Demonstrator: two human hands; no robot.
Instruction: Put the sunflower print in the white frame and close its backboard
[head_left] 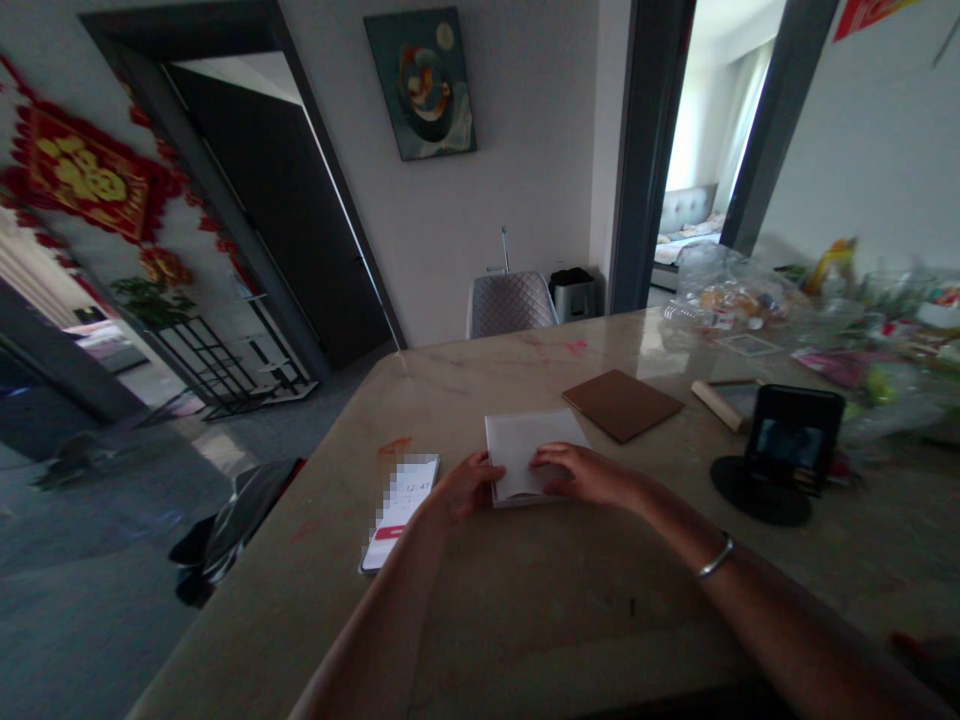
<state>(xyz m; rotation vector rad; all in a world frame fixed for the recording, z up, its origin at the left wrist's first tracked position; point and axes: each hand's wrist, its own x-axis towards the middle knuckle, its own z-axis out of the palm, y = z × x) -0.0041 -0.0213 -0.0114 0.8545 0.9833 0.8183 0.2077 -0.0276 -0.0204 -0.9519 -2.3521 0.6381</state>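
Note:
A folded white sheet of paper (529, 450) lies on the marble-topped table (517, 620), a few layers thick at its near edge. My left hand (469, 487) grips the sheet's left side. My right hand (581, 475) rests across its right part, fingers together on top, with a silver bangle (715, 556) on that wrist. A smartphone (400, 510) lies face up just left of my left hand, its screen lit. A flat brown square pad (622, 405) lies beyond the sheet, apart from both hands.
Past the pad stand a phone on a round black stand (795, 440) and a wooden roller (716, 405). Plastic bags and packets (731, 295) crowd the far right. A quilted chair (512, 305) stands behind the table, whose left edge drops to a grey floor.

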